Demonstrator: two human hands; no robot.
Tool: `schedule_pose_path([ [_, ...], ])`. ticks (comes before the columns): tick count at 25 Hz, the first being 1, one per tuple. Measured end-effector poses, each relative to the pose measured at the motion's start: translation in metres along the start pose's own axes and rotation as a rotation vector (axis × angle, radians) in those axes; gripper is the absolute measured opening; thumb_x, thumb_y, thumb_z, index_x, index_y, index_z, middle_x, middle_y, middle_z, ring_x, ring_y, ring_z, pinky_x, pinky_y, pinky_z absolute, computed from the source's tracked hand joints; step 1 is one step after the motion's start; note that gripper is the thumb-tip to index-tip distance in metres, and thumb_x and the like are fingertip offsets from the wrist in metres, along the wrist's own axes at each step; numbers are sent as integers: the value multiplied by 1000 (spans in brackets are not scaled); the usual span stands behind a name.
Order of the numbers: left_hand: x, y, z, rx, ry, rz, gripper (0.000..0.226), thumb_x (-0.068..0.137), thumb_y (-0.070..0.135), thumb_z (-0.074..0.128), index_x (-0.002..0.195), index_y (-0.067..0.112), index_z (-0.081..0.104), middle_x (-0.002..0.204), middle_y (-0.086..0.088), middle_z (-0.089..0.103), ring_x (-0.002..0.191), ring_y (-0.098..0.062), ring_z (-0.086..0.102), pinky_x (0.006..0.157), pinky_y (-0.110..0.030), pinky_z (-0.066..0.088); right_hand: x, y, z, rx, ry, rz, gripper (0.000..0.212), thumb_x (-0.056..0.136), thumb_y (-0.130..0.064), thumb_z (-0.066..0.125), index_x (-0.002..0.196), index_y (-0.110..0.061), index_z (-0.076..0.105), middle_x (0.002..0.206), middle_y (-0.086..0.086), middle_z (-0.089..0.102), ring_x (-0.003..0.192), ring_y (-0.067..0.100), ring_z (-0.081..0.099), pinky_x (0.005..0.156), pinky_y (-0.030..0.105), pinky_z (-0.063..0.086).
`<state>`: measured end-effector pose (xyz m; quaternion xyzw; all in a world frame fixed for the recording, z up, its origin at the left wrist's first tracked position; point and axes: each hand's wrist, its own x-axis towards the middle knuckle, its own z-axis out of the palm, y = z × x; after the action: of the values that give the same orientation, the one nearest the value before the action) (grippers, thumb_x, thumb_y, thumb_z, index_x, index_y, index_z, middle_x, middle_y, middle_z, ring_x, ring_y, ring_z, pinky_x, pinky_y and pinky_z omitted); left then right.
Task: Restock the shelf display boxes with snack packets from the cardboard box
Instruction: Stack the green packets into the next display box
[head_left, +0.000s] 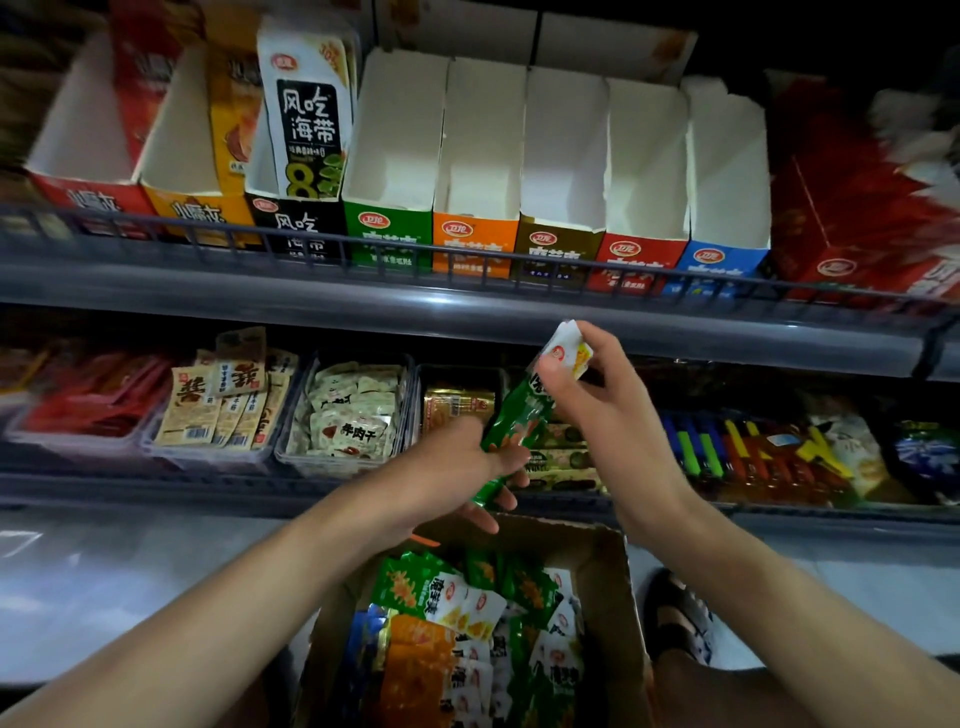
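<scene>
left hand (457, 460) and right hand (608, 410) both grip green packet (514, 423) | black display box (306, 119) reads 风吃海带

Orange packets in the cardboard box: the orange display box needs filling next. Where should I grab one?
Probably pinch the top orange packet by its white end, coming straight down into the open cardboard box: it lies flat, hemmed by green packets, so only its upper face and that end are exposed.
</scene>
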<state>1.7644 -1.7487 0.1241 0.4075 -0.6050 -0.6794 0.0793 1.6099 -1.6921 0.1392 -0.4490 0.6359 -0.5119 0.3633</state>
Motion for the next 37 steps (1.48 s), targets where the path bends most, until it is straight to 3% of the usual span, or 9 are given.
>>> schedule_pose_path([
  [3,2,2,6,109,62,52,25,99,23,53,122,15,51,105,-8,64,88,-19,65,71,-36,58,-1,3,8,0,51,12,62,76,-71,63,130,-45,44,132,1,46,113,16,58,90,35,54],
  [7,4,3,8,191,101,90,29,98,24,54,125,15,51,106,-6,64,95,-22,67,74,-39,60,4,3,11,134,88,50,42,90,-44,63,128,-40,48,132,8,46,113,22,59,92,42,56],
  [10,3,6,6,155,96,56,31,96,24,59,126,16,52,108,-8,65,99,-23,66,77,-39,60,4,4,15,136,102,52,44,88,-44,66,128,-40,47,132,10,47,112,24,59,90,43,57],
  [15,3,5,3,253,133,96,29,94,30,60,121,21,54,102,-5,67,90,-21,66,71,-36,60,-1,2,24,138,110,27,68,67,-63,68,128,-46,43,130,6,47,114,23,58,90,41,57],
  [18,5,1,3,431,199,175,11,97,28,55,107,24,54,94,-8,68,82,-24,68,66,-40,60,-2,5,24,143,93,-6,57,83,-48,70,131,-43,40,126,6,51,113,21,58,88,32,55],
  [23,8,-1,1,523,200,139,15,98,27,54,109,17,58,91,-8,68,79,-22,68,61,-39,61,-3,3,24,144,82,-2,47,93,-34,63,131,-43,38,124,2,52,108,14,59,74,19,52],
  [26,8,-1,0,445,125,100,13,99,23,53,107,13,56,94,-9,67,78,-22,67,62,-42,60,-4,3,23,117,61,48,50,93,-40,63,133,-46,35,131,4,46,114,15,55,78,20,49],
  [31,-6,17,-16,37,-36,85,16,97,16,56,109,6,60,96,-18,72,79,-28,69,59,-37,60,-1,-9,14,261,71,71,58,91,-27,66,141,-30,36,118,0,63,105,13,66,87,30,58],
  [37,-22,29,-33,-147,-180,86,24,94,17,59,114,4,61,96,-17,72,83,-31,70,55,-32,58,4,-19,0,361,-87,92,32,91,-15,62,121,-3,62,111,14,72,99,25,70,85,34,57],
])
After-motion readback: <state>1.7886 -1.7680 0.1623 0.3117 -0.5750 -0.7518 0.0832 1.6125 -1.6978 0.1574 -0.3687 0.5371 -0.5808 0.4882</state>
